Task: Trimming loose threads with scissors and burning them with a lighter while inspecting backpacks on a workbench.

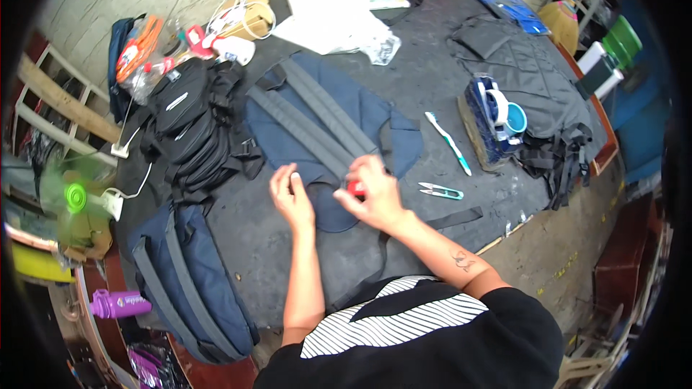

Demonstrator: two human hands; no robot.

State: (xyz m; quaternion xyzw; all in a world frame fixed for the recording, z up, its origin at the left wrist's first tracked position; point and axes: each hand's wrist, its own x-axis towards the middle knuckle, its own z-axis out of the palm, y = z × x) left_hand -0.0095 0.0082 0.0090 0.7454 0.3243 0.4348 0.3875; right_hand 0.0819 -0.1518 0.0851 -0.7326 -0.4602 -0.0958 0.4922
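A navy backpack (375, 110) lies in front of me, its two grey padded shoulder straps (317, 112) facing up. Over the straps' lower end, my right hand (378, 194) is closed on a small red object (356, 188), mostly hidden by the fingers; its kind I cannot make out. Beside the pack's left lower edge, my left hand (292, 198) is raised with fingers apart and nothing in it. To the right lie a green-and-white toothbrush (448, 144) and thread snips (441, 191) with green handles. A dark webbing strap (458, 217) runs from under my right forearm.
Black backpacks lie left (191, 122) and right (530, 65); another navy backpack (198, 281) hangs over the near left edge. A blue brush-like block (484, 126) holds a tape roll (515, 118). White sheets (331, 14) lie at the back. A green fan (76, 198) and purple bottle (121, 304) are left.
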